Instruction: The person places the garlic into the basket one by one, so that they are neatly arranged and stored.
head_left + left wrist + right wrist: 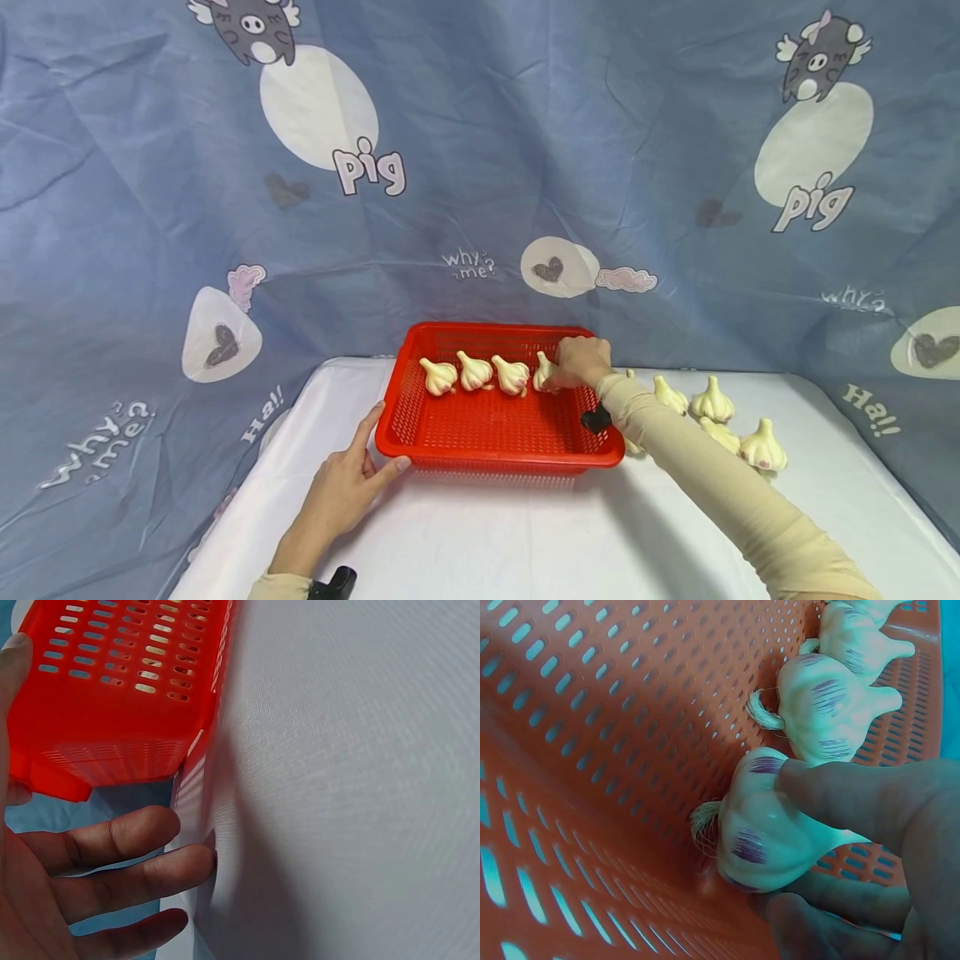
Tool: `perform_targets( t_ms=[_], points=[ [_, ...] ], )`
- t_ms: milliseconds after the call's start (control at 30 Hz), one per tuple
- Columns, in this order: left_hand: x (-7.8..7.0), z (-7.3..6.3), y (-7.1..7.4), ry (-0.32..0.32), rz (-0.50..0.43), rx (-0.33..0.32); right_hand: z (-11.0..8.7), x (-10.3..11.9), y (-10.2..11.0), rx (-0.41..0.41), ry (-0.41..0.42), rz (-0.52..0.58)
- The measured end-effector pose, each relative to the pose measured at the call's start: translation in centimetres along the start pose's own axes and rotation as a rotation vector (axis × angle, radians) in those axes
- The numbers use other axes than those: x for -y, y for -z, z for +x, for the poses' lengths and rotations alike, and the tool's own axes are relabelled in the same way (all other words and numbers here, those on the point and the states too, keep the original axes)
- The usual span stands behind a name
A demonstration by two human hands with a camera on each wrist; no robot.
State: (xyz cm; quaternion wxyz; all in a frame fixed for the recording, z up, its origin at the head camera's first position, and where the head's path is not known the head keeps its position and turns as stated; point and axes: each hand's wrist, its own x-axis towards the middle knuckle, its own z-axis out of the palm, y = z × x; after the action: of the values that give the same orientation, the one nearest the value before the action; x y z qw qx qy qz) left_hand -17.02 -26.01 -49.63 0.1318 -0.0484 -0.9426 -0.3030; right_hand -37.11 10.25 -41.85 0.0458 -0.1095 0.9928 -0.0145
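On my head view the garlic bulb [541,377] sits under the right hand [582,363], at the right end of a row in the red basket [495,459], that arm stretched over the rim. My left wrist view has the left hand [79,892] spread, fingers extended beside the basket, gripping nothing. On my right wrist view I see a pinch — thumb above the bulb, fingers below — and cream skin, purple streaks, a stringy root tuft
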Motion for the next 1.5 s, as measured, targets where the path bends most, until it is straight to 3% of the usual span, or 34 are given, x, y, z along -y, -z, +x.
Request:
perform_targets(
  t_ms=[533,633,867,967,1267,1500],
  points=[
    [-0.1,0.0,-0.1,0.022,0.005,0.010,-0.4,-0.7,0.6,-0.003,0.003,0.118],
    [-0.2,0.0,-0.3,0.032,-0.007,0.026,-0.6,-1.7,1.2,0.001,0.033,0.250],
    [-0.2,-0.1,-0.3,0.021,0.005,0.020,-1.4,-4.8,2.6,0.046,0.127,0.759],
    [-0.1,-0.1,-0.2,0.017,0.004,0.008,-2.0,-5.8,2.7,0.061,0.133,0.872],
    [-0.1,-0.2,-0.2,0.018,-0.009,0.012,-4.6,-9.0,2.9,0.088,0.128,0.837],
    [0.0,-0.1,-0.1,0.010,0.002,0.000,-7.3,-11.6,4.5,0.084,0.152,0.760]
  ],
)
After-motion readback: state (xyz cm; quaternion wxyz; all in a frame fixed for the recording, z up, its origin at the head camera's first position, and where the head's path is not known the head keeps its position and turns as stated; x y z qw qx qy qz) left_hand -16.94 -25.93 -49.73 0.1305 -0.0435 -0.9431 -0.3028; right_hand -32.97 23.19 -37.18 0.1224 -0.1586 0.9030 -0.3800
